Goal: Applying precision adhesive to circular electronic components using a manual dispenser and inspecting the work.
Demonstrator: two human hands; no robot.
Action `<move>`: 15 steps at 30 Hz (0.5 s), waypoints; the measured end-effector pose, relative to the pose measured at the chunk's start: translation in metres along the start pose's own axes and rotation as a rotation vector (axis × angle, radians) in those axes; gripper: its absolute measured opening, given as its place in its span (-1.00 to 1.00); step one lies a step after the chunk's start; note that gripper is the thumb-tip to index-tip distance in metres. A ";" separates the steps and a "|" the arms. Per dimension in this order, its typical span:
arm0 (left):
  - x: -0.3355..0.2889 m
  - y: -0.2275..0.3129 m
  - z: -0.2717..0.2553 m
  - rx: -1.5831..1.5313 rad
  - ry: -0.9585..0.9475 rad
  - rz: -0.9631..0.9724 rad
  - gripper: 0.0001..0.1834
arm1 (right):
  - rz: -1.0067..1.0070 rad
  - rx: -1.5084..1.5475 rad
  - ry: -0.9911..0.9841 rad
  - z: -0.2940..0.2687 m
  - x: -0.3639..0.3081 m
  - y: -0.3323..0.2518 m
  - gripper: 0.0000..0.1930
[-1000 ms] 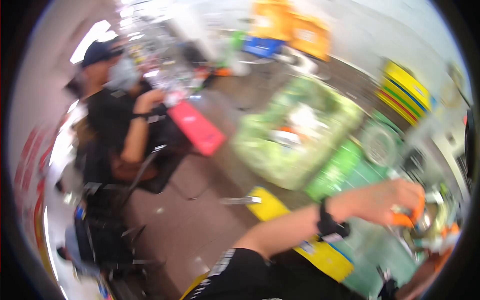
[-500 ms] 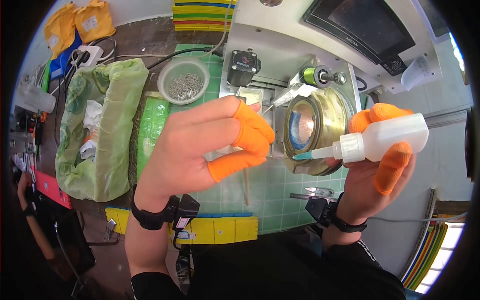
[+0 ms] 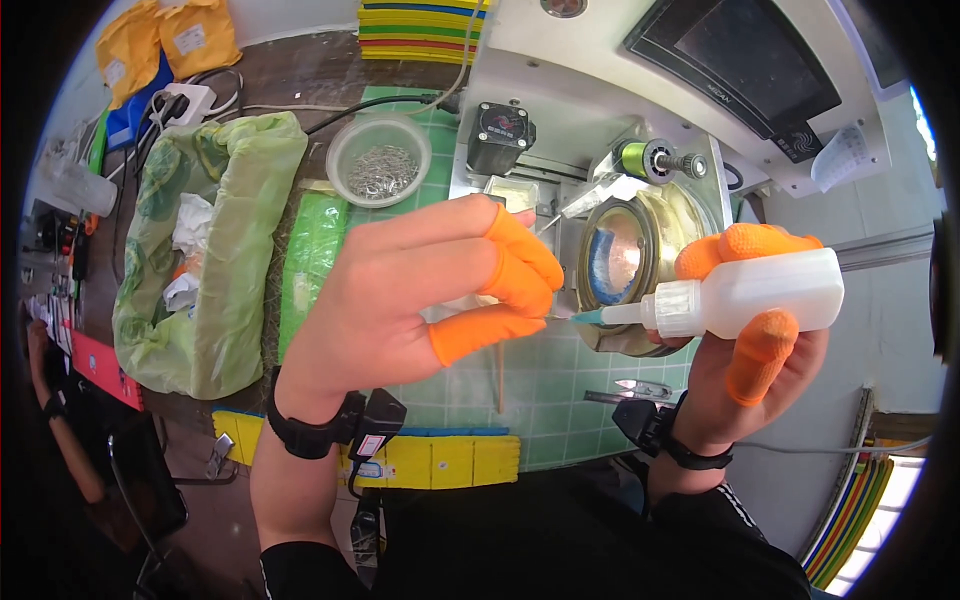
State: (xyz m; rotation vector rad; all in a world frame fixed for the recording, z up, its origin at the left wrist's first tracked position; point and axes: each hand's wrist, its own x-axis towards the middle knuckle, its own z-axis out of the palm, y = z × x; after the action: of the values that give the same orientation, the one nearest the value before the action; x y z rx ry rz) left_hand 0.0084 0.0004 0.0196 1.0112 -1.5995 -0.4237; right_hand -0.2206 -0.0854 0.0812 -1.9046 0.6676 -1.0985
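My left hand (image 3: pixel 395 300), in orange finger cots, has thumb and fingers pinched together over the green cutting mat (image 3: pixel 590 395). Whatever lies between those fingertips is too small or hidden to name. My right hand (image 3: pixel 775 365), also with orange finger cots, is closed round a white translucent squeeze bottle (image 3: pixel 775 292). The bottle lies sideways, its teal dispensing tip (image 3: pixel 590 317) pointing left, just short of my left fingertips. Behind the tip is a round, glass-like lens housing (image 3: pixel 660 245) with a blue-edged opening. A thin wooden stick (image 3: pixel 501 385) shows below my left fingers.
A tub of small metal rings (image 3: pixel 380 168) stands behind my left hand. Left of it are a green packet (image 3: pixel 312 250) and a bag-lined bin (image 3: pixel 240 260). The machine with a screen (image 3: pixel 750 60) fills the back right. Thread snips (image 3: pixel 640 388) lie near my right wrist.
The bottle in my right hand has moved left, bringing its teal tip closer to my left fingertips. My left hand keeps its pinch. The whole view has shifted slightly.
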 end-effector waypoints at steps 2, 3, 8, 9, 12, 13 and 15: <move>0.000 -0.001 0.001 -0.005 0.011 -0.006 -0.83 | -0.004 0.000 0.012 0.000 0.000 0.000 -0.26; -0.001 0.000 0.001 -0.001 0.011 -0.005 -0.83 | 0.015 0.001 0.010 0.000 0.000 0.000 -0.26; 0.001 0.002 -0.001 -0.007 0.002 -0.020 -0.83 | 0.050 -0.003 0.031 0.003 -0.002 -0.005 -0.26; 0.001 0.001 -0.001 -0.002 0.001 -0.015 -0.83 | 0.058 0.000 0.030 0.003 -0.002 -0.005 -0.26; -0.001 0.001 0.000 -0.017 0.000 -0.029 -0.83 | 0.088 0.027 0.035 0.005 -0.001 -0.007 -0.27; -0.002 0.002 0.000 -0.019 0.001 -0.047 -0.83 | 0.117 0.048 0.040 0.005 0.000 -0.008 -0.27; -0.001 0.003 -0.001 -0.017 0.003 -0.065 -0.82 | 0.029 0.112 0.075 0.013 0.004 0.000 -0.32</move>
State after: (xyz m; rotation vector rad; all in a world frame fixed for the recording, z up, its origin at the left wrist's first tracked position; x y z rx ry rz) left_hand 0.0082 0.0031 0.0209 1.0522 -1.5611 -0.4787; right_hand -0.2074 -0.0830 0.0794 -1.7605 0.6599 -1.1696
